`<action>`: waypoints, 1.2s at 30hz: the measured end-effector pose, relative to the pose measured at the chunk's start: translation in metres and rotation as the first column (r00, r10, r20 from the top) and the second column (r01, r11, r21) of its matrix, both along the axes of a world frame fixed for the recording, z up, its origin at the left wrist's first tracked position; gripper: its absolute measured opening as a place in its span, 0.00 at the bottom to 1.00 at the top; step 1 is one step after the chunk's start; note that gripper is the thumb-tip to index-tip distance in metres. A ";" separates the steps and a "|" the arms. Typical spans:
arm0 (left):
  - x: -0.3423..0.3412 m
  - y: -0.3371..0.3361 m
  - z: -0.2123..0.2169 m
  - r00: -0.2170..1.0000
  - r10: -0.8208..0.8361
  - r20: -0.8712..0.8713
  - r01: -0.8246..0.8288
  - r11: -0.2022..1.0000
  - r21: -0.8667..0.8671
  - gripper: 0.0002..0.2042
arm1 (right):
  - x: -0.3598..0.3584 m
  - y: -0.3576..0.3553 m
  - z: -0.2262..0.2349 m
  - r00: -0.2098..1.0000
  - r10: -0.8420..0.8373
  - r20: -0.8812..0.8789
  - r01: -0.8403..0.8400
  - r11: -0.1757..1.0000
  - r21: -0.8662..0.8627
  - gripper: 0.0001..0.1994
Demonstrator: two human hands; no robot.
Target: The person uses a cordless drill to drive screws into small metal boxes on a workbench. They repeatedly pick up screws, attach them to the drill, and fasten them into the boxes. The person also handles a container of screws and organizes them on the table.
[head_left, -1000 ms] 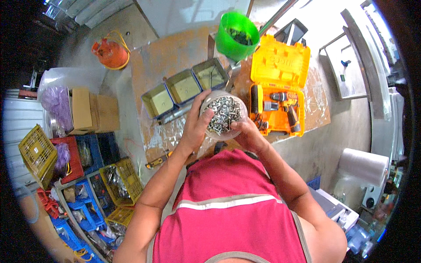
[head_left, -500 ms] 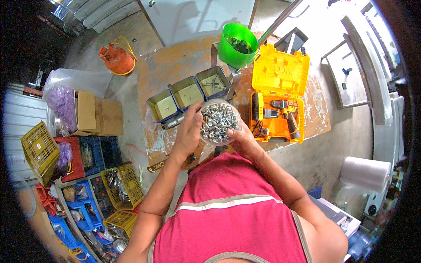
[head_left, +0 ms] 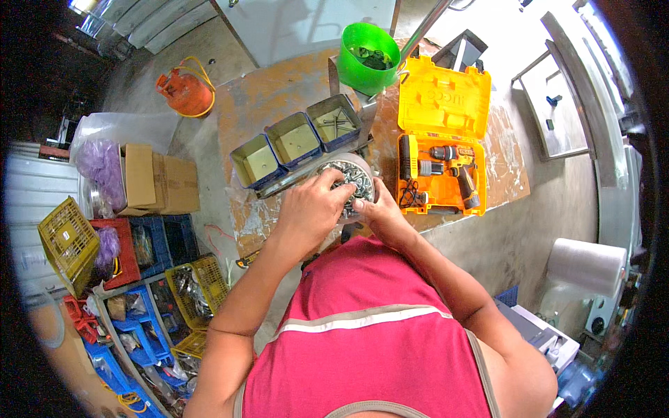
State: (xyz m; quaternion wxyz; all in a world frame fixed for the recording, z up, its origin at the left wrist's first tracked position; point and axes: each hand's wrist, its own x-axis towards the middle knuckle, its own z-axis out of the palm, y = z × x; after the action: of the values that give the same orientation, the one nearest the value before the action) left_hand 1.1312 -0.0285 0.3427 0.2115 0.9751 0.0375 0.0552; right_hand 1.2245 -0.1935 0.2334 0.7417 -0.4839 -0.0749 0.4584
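Close in front of me is a clear round tub (head_left: pixel 366 164) full of small silvery screws (head_left: pixel 357 175). My right hand (head_left: pixel 383 214) grips the tub's right side, with its thumb over the near rim. My left hand (head_left: pixel 306 214) reaches over the tub from the left, its bent fingers closed among the screws. Its palm hides part of the tub, and exactly what the fingertips pinch is hidden. Just beyond stand three joined blue metal bins (head_left: pixel 284 167). The right one holds several long thin bolts (head_left: pixel 337 122); the other two show bare pale bottoms.
A worn brown table (head_left: pixel 261 94) bears a green bucket (head_left: pixel 355 73) and an open yellow case (head_left: pixel 446 90) with a cordless drill (head_left: pixel 461 171). An orange gas cylinder (head_left: pixel 185 93) stands on the floor at left. Crates (head_left: pixel 66 237) and cardboard boxes (head_left: pixel 167 182) crowd the left side.
My left hand has let go of the tub's left side and moved over its top, fingers into the screws. The right hand still holds the tub. The view has shifted slightly.
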 end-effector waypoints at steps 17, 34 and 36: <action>-0.005 0.027 -0.003 0.888 0.252 -0.385 -0.455 0.355 -0.817 0.04 | 0.007 0.002 0.005 0.993 -0.004 -0.114 0.004 1.000 0.001 0.45; -0.008 0.023 -0.031 0.947 0.179 -0.268 -0.282 0.056 -0.958 0.04 | 0.011 0.005 -0.006 0.999 0.022 -0.039 -0.025 0.998 -0.059 0.46; -0.008 0.029 -0.031 0.966 0.154 -0.207 -0.173 -0.210 -0.962 0.06 | 0.011 0.005 -0.005 0.999 0.027 -0.034 -0.030 0.997 -0.074 0.46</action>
State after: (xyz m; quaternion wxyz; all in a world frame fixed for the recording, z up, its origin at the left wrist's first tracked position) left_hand 1.1233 0.0003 0.3116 0.8734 0.4459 0.1941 0.0276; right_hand 1.2350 -0.1885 0.2284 0.7176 -0.5026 -0.0523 0.4792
